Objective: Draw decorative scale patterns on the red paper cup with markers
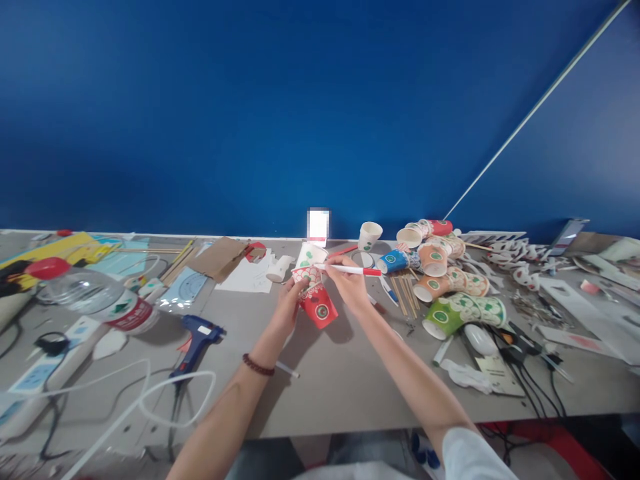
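My left hand (287, 308) is wrapped round a paper cup piece (320, 308), which has a red part with a round dark emblem and a white part with red and green patterns. It is held tilted above the table. In my right hand (351, 285) is a white marker pen (356, 270) with a red end. The pen lies sideways, its left end at the patterned upper part of the cup piece; whether it touches there I cannot tell. Just behind the hands is a white paper cup (311, 254) with green marks, partly hidden.
Several decorated paper cups (444, 319) lie joined to the right, near wooden sticks (405, 298). A plain cup (370, 235) stands at the back. On the left are a blue glue gun (195, 347), a plastic bottle (100, 300), a power strip (55, 370), cables and cardboard (220, 259).
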Demonstrator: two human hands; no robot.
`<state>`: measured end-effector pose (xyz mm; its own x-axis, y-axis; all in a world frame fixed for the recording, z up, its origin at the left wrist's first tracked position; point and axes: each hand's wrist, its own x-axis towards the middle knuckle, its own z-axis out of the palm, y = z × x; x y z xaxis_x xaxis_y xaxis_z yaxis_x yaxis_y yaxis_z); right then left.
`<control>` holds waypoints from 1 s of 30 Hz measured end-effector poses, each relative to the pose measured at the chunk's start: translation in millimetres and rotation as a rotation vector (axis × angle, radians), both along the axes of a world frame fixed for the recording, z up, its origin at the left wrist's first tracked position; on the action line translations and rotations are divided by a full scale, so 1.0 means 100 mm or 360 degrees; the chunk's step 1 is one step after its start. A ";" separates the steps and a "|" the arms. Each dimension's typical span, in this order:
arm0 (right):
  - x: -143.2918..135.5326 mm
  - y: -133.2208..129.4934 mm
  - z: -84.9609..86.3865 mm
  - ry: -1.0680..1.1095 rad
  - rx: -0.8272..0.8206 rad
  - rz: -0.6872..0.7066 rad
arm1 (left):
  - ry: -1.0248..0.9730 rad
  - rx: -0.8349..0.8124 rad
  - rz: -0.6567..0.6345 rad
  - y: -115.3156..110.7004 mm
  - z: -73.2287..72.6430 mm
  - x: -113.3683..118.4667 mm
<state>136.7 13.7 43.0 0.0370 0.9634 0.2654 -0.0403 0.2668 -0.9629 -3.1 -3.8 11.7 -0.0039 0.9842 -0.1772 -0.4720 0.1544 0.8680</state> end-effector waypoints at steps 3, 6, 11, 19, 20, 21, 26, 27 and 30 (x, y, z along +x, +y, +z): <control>-0.01 -0.01 0.01 -0.0021 -0.0012 0.0000 | 0.0041 0.0003 0.0009 0.00 -0.02 0.00; -0.03 -0.04 0.03 -0.0019 -0.0019 0.0045 | 0.0096 0.0050 -0.0024 0.00 -0.01 0.01; -0.03 -0.07 0.08 -0.0115 0.0055 0.0031 | 0.0142 0.0073 -0.0034 0.00 0.00 0.02; -0.03 -0.12 0.09 -0.0456 0.0173 -0.0023 | 0.0182 0.0093 -0.0002 -0.01 -0.01 0.02; -0.04 -0.13 0.09 -0.0482 0.0186 -0.0028 | 0.0194 0.0096 0.0008 -0.01 -0.02 0.02; -0.04 -0.14 0.09 -0.0505 0.0197 -0.0032 | 0.0207 0.0097 0.0024 -0.01 -0.02 0.02; -0.05 -0.17 0.11 -0.0570 0.0207 -0.0007 | 0.0223 0.0089 0.0108 0.00 -0.06 0.03; -0.05 -0.17 0.11 -0.0573 0.0208 -0.0009 | 0.0221 0.0090 0.0115 0.00 -0.06 0.03; -0.06 -0.17 0.11 -0.0578 0.0206 -0.0023 | 0.0239 0.0101 0.0130 0.00 -0.06 0.04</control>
